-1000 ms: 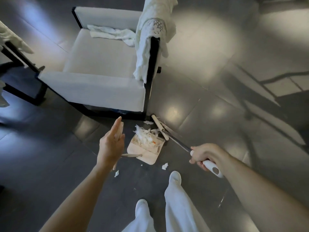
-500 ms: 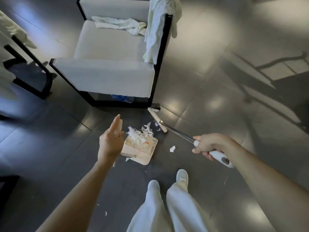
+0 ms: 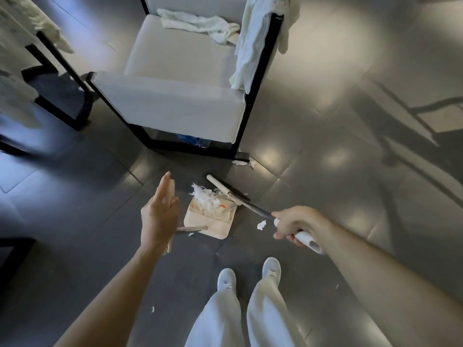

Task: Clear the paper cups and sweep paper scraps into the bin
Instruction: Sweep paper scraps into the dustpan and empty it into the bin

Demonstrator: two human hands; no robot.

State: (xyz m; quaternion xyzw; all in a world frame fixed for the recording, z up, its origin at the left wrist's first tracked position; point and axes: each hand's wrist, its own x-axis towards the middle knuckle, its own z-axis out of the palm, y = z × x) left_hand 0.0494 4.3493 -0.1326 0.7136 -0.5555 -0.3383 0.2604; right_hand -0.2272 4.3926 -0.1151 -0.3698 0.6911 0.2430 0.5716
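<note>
Most paper scraps (image 3: 204, 199) sit heaped in our dustpan (image 3: 213, 225); loose bits (image 3: 261, 224) dot the floor (image 3: 325, 196), so sweeping and binning remain. Our right hand (image 3: 293, 225) grips the broom (image 3: 251, 207); our left hand (image 3: 159, 216) rests straight-fingered against the dustpan's upright handle (image 3: 171, 189).

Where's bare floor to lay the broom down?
Free: the wide tiles right of the chair, past the broom; also the dark floor left of the left hand. Crowded: between dustpan, broom and shoes, with scraps.
</note>
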